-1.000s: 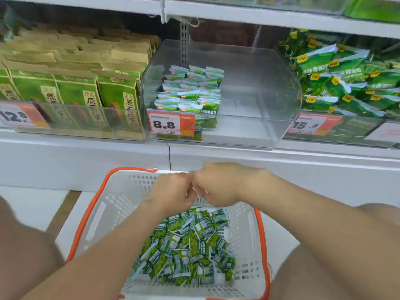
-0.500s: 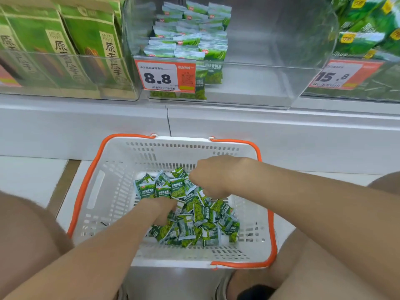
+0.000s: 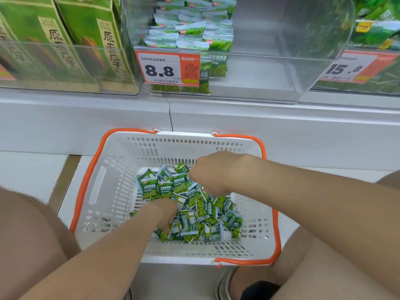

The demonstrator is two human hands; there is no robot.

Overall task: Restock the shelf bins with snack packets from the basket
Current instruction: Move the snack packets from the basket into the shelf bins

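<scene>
Fingers of left hand (image 3: 163,213) curl into the packets (image 3: 194,215), gripping some; right hand (image 3: 213,172) fingers curl over them, grip hidden. Packets fill the basket (image 3: 104,191) mid-frame: light, crinkly, slippery; scoop handfuls by their bodies

a shop; price tags (image 3: 167,69) front stocked shelf bins (image 3: 270,61)

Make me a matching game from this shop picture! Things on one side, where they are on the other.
Things:
1. basket
2. 8.8 tag
3. boxes
4. left hand

Places:
A. in the left bin
B. on the floor, below the shelf
C. on the middle bin front
D. among the packets

Pairs: 1-B, 2-C, 3-A, 4-D
</scene>
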